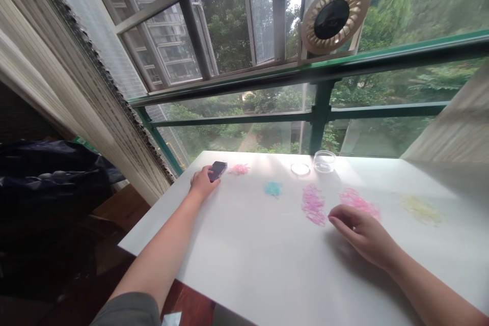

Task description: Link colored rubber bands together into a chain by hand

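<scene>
One dark phone (219,169) sits gripped in the left hand (204,183), left of the frame's centre. At lower right, the right hand (364,234) holds thumb and fingertip together just beside purple strands (312,204); whether they pinch one, I cannot tell. Pink strands (355,197) lie partly behind that hand.

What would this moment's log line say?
left hand: touching dark phone | right hand: beside purple pile | clear jar: near round lid | yellow pile: farthest right
</scene>
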Demonstrator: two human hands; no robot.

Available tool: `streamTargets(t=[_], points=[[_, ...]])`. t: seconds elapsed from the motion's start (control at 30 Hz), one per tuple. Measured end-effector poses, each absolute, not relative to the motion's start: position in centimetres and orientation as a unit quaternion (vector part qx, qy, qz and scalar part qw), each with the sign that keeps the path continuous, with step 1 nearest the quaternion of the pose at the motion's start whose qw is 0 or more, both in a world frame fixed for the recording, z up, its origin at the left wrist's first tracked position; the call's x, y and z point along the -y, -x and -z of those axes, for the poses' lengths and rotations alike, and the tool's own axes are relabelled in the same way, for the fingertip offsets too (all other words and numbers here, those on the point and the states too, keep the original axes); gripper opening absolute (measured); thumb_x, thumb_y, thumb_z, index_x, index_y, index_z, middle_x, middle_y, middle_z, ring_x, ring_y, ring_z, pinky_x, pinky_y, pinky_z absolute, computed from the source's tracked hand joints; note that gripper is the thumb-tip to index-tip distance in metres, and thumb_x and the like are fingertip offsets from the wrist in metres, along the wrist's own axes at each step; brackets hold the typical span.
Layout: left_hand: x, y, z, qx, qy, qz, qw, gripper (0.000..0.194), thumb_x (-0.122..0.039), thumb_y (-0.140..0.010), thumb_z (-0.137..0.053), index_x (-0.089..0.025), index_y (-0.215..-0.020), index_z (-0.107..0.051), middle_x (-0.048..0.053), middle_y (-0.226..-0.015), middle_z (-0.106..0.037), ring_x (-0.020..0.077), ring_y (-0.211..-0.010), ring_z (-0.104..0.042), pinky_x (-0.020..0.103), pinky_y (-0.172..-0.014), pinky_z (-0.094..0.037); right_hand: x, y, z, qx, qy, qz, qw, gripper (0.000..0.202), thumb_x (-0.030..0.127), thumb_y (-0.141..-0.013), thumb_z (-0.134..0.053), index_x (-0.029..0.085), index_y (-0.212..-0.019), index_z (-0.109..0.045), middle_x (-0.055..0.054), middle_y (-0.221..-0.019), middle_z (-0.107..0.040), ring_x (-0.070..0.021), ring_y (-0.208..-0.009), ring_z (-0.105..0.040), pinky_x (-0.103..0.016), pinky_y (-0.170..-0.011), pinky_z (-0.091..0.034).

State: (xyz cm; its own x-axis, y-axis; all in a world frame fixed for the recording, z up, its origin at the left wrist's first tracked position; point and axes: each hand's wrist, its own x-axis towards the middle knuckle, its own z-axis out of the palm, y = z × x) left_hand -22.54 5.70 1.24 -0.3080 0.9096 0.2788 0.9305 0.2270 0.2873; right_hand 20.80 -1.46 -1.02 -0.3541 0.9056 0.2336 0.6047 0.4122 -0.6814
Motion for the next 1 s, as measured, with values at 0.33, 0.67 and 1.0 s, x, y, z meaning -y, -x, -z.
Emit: streamTargets(t=[0.33, 0.67, 1.0], points=[[-8.0, 13.7, 0.0, 0.718, 0.664, 0.208, 0.01, 0.042, -0.035, -0.074, -0.059, -0.026, -0.115, -0.057, 0.007, -0.123, -0.055, 0.0263, -0.112, -0.048, 0.038, -0.095, -0.037, 1.5, -20.7, 1.0, 0.789, 0.471, -0.253, 0.304, 0.025, 0.037, -0.088, -0.041, 0.02, -0.077, -0.056, -0.003, -0.066, -0.058, -0.0163, -0.061, -0.052, -0.029, -0.057, -0.042], [-10.7, 12.2, 1.5, 0.715, 0.64, 0.278, -0.038, 0.025, -0.017, -0.08, -0.05, -0.021, -0.098, -0.068, 0.007, -0.103, -0.065, 0.0209, -0.096, -0.06, 0.033, -0.089, -0.045, 1.4, -20.7, 1.2, 0.787, 0.467, -0.252, 0.315, 0.024, 0.036, -0.086, -0.043, 0.02, -0.075, -0.056, -0.002, -0.062, -0.056, -0.0149, -0.056, -0.05, -0.027, -0.053, -0.042], [-10.1, 13.2, 1.4, 0.709, 0.607, 0.355, -0.056, 0.018, -0.022, -0.08, -0.053, -0.021, -0.092, -0.066, 0.004, -0.09, -0.069, 0.0192, -0.085, -0.063, 0.03, -0.077, -0.049, 1.6, -20.8, 1.2, 0.789, 0.474, -0.259, 0.294, 0.024, 0.036, -0.087, -0.042, 0.02, -0.077, -0.057, -0.002, -0.063, -0.056, -0.0152, -0.056, -0.049, -0.027, -0.052, -0.04]])
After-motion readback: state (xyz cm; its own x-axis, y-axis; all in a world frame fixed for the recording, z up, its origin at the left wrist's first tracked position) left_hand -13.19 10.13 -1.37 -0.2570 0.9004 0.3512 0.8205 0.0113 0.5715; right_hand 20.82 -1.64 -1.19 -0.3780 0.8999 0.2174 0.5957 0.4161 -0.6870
